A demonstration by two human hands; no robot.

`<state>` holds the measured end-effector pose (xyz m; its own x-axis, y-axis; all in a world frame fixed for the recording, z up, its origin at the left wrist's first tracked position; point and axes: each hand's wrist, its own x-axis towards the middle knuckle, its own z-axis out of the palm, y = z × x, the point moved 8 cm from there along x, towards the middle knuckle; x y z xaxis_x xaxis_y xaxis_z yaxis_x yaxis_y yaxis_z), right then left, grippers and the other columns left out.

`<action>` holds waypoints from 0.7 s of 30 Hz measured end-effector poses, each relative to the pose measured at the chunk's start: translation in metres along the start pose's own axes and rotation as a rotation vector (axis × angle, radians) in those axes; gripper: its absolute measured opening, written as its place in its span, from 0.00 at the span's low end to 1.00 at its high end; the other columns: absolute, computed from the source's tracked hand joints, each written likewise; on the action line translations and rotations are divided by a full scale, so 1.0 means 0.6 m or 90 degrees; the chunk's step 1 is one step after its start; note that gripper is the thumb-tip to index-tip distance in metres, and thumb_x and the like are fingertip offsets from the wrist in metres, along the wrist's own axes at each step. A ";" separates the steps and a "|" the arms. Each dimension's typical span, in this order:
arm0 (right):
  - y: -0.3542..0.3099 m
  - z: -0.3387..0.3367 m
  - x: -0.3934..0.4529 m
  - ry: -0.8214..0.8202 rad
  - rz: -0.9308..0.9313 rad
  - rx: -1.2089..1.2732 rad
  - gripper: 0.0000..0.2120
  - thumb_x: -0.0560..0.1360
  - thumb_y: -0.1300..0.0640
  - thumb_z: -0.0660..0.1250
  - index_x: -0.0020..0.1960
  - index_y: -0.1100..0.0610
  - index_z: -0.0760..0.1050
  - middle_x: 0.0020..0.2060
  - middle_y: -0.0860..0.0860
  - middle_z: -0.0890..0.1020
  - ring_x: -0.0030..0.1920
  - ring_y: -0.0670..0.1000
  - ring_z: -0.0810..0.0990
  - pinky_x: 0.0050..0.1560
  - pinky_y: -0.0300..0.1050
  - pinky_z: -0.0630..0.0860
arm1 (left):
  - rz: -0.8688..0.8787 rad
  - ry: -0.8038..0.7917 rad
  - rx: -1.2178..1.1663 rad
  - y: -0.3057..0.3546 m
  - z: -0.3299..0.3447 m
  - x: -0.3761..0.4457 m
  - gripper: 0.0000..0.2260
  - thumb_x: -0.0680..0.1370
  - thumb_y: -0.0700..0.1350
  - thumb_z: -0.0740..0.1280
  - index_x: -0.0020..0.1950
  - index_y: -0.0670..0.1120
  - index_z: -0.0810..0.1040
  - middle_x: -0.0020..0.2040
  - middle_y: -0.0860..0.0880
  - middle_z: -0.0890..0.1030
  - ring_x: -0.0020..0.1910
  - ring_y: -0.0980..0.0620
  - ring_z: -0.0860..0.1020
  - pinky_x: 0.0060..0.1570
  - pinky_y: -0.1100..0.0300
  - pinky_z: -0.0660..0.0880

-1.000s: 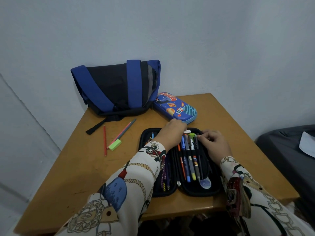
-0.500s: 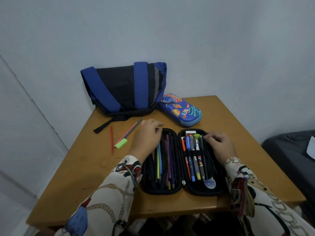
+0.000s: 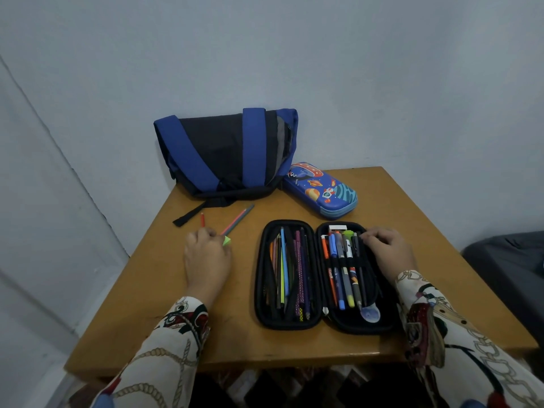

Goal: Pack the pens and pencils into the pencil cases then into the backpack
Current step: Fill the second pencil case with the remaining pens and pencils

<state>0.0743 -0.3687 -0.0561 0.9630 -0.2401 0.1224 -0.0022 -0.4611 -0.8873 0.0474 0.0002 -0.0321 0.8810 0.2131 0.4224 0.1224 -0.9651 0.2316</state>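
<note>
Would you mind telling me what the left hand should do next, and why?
Probably close the left hand on the loose pencils beside the green eraser and carry them to the open black case, since they are unpacked.

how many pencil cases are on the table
2. The open black pencil case lies flat near the front edge, filled with pens and pencils; the closed blue space-print pencil case sits behind it, beside the backpack. The backpack may hide others.
</note>
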 end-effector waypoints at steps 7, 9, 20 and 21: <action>-0.001 0.002 0.001 -0.004 0.000 -0.001 0.07 0.75 0.54 0.66 0.40 0.47 0.81 0.44 0.41 0.75 0.52 0.53 0.76 0.59 0.53 0.70 | 0.045 -0.019 -0.020 0.019 -0.003 -0.002 0.12 0.79 0.47 0.64 0.61 0.47 0.79 0.58 0.48 0.79 0.57 0.48 0.69 0.56 0.54 0.67; -0.002 0.002 0.000 -0.006 0.001 -0.004 0.07 0.75 0.54 0.66 0.40 0.48 0.81 0.44 0.42 0.75 0.51 0.53 0.76 0.58 0.53 0.70 | 0.039 -0.042 -0.051 0.020 0.000 -0.002 0.14 0.80 0.47 0.64 0.64 0.47 0.77 0.59 0.48 0.78 0.57 0.48 0.69 0.57 0.54 0.69; -0.003 0.001 -0.001 -0.001 -0.001 0.000 0.10 0.75 0.55 0.66 0.37 0.43 0.79 0.44 0.39 0.74 0.52 0.52 0.76 0.62 0.55 0.70 | 0.181 -0.210 -0.402 0.219 -0.051 -0.087 0.13 0.79 0.50 0.66 0.63 0.55 0.76 0.56 0.58 0.71 0.57 0.60 0.70 0.61 0.59 0.70; -0.003 0.001 -0.001 0.000 -0.002 0.000 0.11 0.75 0.55 0.67 0.36 0.43 0.78 0.44 0.40 0.74 0.52 0.52 0.76 0.62 0.56 0.70 | 0.208 -0.257 -0.434 0.243 -0.052 -0.110 0.12 0.79 0.49 0.66 0.63 0.55 0.76 0.56 0.58 0.71 0.57 0.61 0.71 0.61 0.60 0.70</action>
<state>0.0738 -0.3674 -0.0550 0.9628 -0.2389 0.1258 0.0015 -0.4614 -0.8872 -0.0074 -0.1497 0.0009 0.9351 -0.2558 0.2453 -0.3539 -0.6384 0.6835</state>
